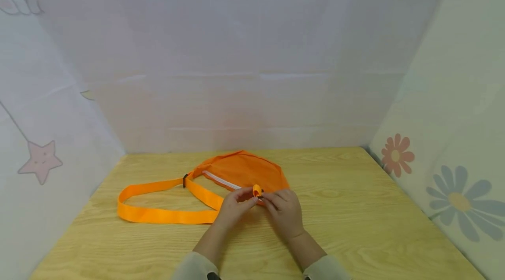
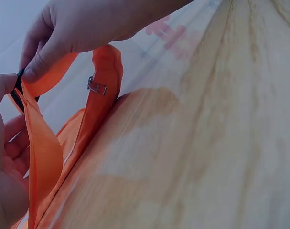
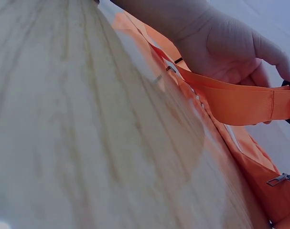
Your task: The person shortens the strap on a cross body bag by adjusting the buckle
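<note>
An orange waist bag (image 1: 248, 168) lies on the table, with a light zipper and a metal zipper pull (image 2: 97, 87). Its orange strap (image 1: 169, 215) loops out to the left. At the bag's near edge, my left hand (image 1: 236, 204) holds a black buckle (image 2: 19, 88) threaded with strap, its thumb against the buckle. Across from it, my right hand (image 1: 285, 210) pinches the strap right beside that buckle. A small loop of strap (image 1: 257, 190) stands up between the fingertips of both hands. Some of my right fingers are out of frame in the right wrist view.
A second black buckle (image 1: 185, 180) sits on the strap left of the bag. The wooden table (image 1: 355, 218) is bordered by a pale cloth backdrop (image 1: 252, 96) behind and patterned side walls (image 1: 453, 140).
</note>
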`<state>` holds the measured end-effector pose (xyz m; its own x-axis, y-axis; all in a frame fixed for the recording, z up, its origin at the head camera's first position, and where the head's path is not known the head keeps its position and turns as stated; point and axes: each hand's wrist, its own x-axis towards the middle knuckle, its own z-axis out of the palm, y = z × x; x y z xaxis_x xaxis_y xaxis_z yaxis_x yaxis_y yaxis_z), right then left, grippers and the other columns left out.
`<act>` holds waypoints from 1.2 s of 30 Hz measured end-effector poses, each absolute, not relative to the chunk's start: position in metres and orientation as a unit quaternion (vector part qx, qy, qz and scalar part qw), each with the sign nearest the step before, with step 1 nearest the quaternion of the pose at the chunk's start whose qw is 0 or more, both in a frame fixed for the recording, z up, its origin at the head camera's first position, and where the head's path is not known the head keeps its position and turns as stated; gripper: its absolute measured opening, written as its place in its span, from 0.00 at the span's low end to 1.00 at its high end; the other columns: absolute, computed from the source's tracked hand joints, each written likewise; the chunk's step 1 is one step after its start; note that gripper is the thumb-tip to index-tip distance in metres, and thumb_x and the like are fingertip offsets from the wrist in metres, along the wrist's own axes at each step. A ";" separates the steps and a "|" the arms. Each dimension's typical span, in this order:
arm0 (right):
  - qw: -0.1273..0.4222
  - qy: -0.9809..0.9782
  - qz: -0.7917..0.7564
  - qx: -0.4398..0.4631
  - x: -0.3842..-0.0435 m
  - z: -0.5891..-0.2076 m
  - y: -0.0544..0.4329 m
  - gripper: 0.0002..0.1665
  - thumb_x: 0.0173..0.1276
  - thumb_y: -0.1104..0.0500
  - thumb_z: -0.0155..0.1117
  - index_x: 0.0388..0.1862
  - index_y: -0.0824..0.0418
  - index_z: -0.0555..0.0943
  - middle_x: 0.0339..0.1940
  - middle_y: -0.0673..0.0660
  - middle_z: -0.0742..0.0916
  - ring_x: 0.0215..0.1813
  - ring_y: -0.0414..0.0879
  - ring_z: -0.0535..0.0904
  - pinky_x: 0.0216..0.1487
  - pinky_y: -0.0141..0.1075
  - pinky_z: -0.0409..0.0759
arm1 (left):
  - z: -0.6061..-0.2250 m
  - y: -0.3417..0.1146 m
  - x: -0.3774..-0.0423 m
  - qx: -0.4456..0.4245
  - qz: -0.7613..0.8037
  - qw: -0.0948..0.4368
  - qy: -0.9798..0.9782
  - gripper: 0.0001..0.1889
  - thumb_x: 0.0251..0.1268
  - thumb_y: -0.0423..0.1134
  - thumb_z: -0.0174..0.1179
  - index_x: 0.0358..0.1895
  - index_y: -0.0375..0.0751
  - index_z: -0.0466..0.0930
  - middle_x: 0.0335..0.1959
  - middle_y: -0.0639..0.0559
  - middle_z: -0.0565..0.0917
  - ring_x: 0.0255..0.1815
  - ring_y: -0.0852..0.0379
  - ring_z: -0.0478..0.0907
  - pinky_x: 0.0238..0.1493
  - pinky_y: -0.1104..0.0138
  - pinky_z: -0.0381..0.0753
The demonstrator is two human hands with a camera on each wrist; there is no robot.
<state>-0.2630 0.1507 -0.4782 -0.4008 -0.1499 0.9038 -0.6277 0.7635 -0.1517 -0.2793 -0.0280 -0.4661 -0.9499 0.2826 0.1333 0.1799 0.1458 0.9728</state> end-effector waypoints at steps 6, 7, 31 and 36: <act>0.491 -0.796 0.253 0.249 -0.263 -0.476 0.150 0.06 0.54 0.56 0.75 0.32 0.54 0.89 0.24 0.47 0.84 0.29 0.42 0.77 0.35 0.33 0.71 | -0.466 -0.029 -0.279 0.167 0.650 0.033 0.741 0.20 0.66 0.42 0.64 0.56 0.34 0.81 0.54 0.39 0.84 0.54 0.51 0.81 0.54 0.68 0.81; 0.490 -0.796 0.255 0.250 -0.263 -0.476 0.150 0.07 0.53 0.57 0.76 0.32 0.54 0.89 0.24 0.47 0.84 0.29 0.42 0.77 0.35 0.33 0.71 | -0.466 -0.029 -0.279 0.165 0.651 0.031 0.740 0.19 0.66 0.41 0.64 0.55 0.33 0.81 0.53 0.39 0.84 0.53 0.52 0.81 0.53 0.69 0.81; 0.437 -0.836 0.236 0.235 -0.250 -0.480 0.187 0.17 0.45 0.52 0.80 0.34 0.54 0.85 0.35 0.49 0.84 0.42 0.47 0.77 0.49 0.42 0.71 | -0.467 -0.034 -0.277 0.180 0.666 -0.005 0.724 0.24 0.64 0.50 0.64 0.51 0.30 0.81 0.44 0.43 0.86 0.41 0.64 0.80 0.45 0.73 0.81; 0.469 -0.809 0.239 0.260 -0.252 -0.480 0.192 0.09 0.47 0.58 0.77 0.26 0.55 0.84 0.29 0.50 0.83 0.36 0.46 0.76 0.43 0.40 0.71 | -0.466 -0.034 -0.277 0.174 0.673 0.006 0.719 0.23 0.65 0.48 0.64 0.52 0.29 0.81 0.46 0.41 0.86 0.43 0.63 0.81 0.47 0.72 0.82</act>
<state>-0.2519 0.1924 -0.4798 -0.4243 -0.1971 0.8838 -0.6461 0.7498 -0.1429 -0.2774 -0.0343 -0.4658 -0.9397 0.2573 0.2254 0.2416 0.0329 0.9698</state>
